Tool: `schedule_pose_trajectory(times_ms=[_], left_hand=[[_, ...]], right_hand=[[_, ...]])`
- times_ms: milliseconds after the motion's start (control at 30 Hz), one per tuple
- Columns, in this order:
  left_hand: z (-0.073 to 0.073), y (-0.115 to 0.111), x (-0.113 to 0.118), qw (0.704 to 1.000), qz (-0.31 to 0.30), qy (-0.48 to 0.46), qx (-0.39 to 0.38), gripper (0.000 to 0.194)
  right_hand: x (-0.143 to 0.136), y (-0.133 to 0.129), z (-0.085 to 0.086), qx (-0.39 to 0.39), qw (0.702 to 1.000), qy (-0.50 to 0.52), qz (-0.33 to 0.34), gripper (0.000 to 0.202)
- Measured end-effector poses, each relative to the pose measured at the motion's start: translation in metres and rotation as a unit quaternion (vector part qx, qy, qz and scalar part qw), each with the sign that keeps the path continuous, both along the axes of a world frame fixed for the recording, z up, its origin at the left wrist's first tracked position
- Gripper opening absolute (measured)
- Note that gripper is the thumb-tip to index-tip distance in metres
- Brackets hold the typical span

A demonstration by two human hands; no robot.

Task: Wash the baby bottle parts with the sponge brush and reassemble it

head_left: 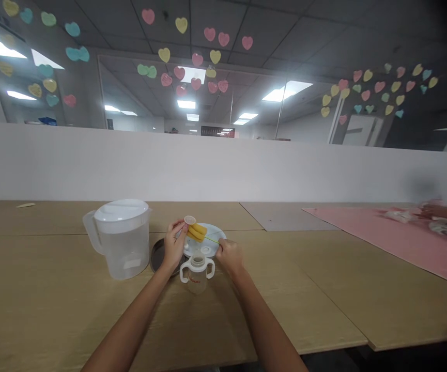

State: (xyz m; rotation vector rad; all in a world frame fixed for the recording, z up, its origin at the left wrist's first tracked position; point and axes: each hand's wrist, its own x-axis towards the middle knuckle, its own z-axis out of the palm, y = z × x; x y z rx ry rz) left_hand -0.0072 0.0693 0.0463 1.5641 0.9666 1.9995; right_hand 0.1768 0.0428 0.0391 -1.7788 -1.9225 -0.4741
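Note:
My left hand (175,240) is closed around a small whitish, translucent round piece, perhaps a bottle cap (189,220). My right hand (229,255) grips the thin green handle of a sponge brush (197,232). Its yellow sponge head lies close against the piece in my left hand; whether it goes inside cannot be seen. In front of both hands stands an uncapped clear baby bottle (197,284) with two white side handles. Behind it is a white plate (217,233) with small pale parts on it. A dark round tray (158,257) is partly hidden by my left hand and wrist.
A lidded clear pitcher (127,253) holding liquid stands left of my hands. A grey mat (285,216) and a pink cloth (355,227) cover the tabletop at right, where another person's hand (436,211) touches crumpled material. A white wall (223,168) rises behind the table.

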Motion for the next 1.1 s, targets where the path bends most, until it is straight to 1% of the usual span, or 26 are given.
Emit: schedule_pose_trajectory(times_ms=[133, 233, 367, 533, 667, 733, 867, 900, 967, 1100], left_hand=[[-0.001, 0.003, -0.001, 1.000, -0.005, -0.009, -0.013, 0.036], [-0.001, 0.004, -0.002, 1.000, -0.005, -0.017, -0.020, 0.034], [-0.001, 0.006, -0.003, 1.000, -0.002, -0.005, -0.022, 0.032], [0.001, 0.004, -0.002, 0.998, -0.005, -0.033, -0.045, 0.034], [0.002, 0.001, -0.001, 0.998, 0.002, -0.036, -0.046, 0.033], [0.002, 0.002, -0.001, 0.998, 0.000, -0.038, -0.044, 0.033], [0.000, 0.006, -0.004, 0.997, -0.008, -0.069, -0.035, 0.033], [-0.001, 0.008, -0.006, 0.996, 0.002, -0.080, -0.033, 0.033], [-0.004, 0.011, -0.010, 0.994, 0.043, -0.092, -0.035, 0.033], [-0.015, 0.017, -0.022, 0.989, 0.122, -0.055, -0.066, 0.032]], right_hand=[[0.004, 0.001, -0.003, 0.036, 0.997, -0.049, 0.049, 0.019], [0.004, 0.001, -0.006, 0.062, 0.994, -0.064, 0.069, 0.019], [0.003, 0.002, -0.007, 0.086, 0.994, -0.046, 0.057, 0.021], [0.003, 0.003, -0.006, 0.079, 0.996, -0.008, 0.028, 0.020], [0.004, 0.003, -0.005, 0.080, 0.996, 0.028, -0.007, 0.020], [0.005, 0.003, -0.005, 0.083, 0.996, 0.024, 0.003, 0.020], [0.005, 0.003, -0.006, 0.099, 0.994, -0.004, 0.048, 0.019], [0.005, 0.003, -0.007, 0.105, 0.993, -0.005, 0.054, 0.020], [0.005, 0.004, -0.008, 0.120, 0.991, 0.005, 0.057, 0.020], [0.007, 0.006, -0.010, 0.150, 0.987, 0.052, 0.036, 0.022]])
